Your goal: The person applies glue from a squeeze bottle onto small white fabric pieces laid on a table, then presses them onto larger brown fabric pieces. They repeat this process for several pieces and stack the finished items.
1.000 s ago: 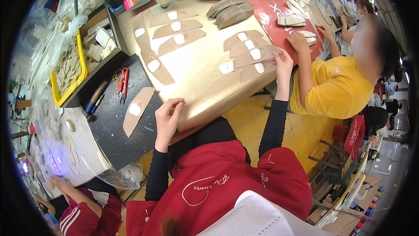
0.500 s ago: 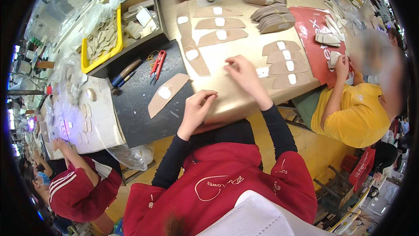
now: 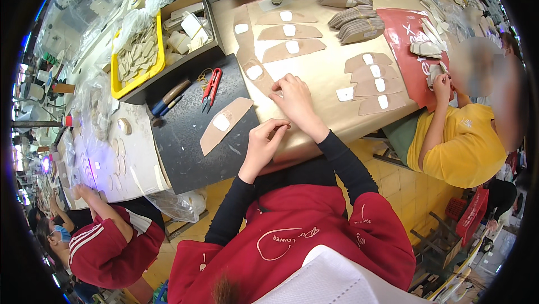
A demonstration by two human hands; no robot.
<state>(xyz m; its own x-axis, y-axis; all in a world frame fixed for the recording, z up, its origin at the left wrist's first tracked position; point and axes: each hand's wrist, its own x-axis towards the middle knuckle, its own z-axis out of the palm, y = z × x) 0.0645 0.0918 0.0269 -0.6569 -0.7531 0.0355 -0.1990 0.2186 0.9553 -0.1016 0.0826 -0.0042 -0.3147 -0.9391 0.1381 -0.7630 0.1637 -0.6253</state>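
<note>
My right hand (image 3: 295, 99) is closed, its fingertips together on the lower end of a long beige piece (image 3: 258, 73) with a white patch. That piece overlaps another beige piece (image 3: 243, 34) above it. Lower and nearer to me, my left hand (image 3: 263, 145) hovers by the table edge with thumb and forefinger pinched; whether anything is between them cannot be made out. On the black mat (image 3: 185, 160) left of it lies a single curved beige piece (image 3: 227, 126) with a white oval patch. Three similar pieces (image 3: 289, 32) lie spaced apart beyond my hands.
Red thread snips (image 3: 211, 87) and a dark-handled tool (image 3: 170, 97) lie on the mat. A yellow tray (image 3: 115, 79) holds small beige bits. Overlapping patched pieces (image 3: 379, 86) and bundled stacks (image 3: 359, 26) are at right. A co-worker in yellow (image 3: 457, 146) sits at right, another in red (image 3: 115, 245) at left.
My right hand has moved left, from over the bare gold surface to the long beige piece's lower end, and its fingers have closed. My left hand stays near the table edge, pinched. The whole view has shifted slightly.
</note>
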